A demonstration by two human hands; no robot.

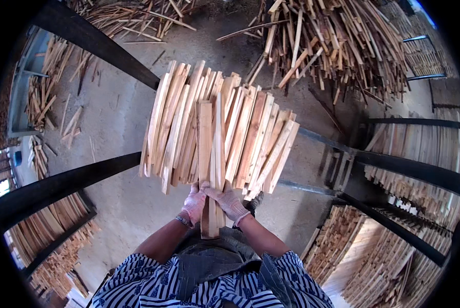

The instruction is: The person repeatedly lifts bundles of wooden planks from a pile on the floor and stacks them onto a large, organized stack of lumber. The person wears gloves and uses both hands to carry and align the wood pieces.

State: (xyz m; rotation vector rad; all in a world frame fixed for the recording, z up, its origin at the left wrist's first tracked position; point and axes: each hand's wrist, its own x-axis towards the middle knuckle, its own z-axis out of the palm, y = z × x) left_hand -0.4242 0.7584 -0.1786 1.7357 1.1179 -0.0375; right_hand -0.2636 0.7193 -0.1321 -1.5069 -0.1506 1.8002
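Note:
My left hand (193, 204), in a pale work glove, is closed around the near part of several wooden strips (205, 138). From the other side my right hand (229, 203), gloved too, closes on the same strips, its fingers almost meeting those of the left. The strips point away from me, and their near ends stick out below my hands toward my apron (212, 259). Their far part overlaps a broad stack of pale wooden strips (248, 136) lying side by side with uneven ends. What supports the stack is mostly hidden under it.
Dark metal bars (86, 172) reach the stack from the left, and a metal frame (373, 159) stands at the right. A large heap of loose strips (337, 46) lies at the far right. More stacked strips (378, 256) stand at the near right, others (55, 226) at the left.

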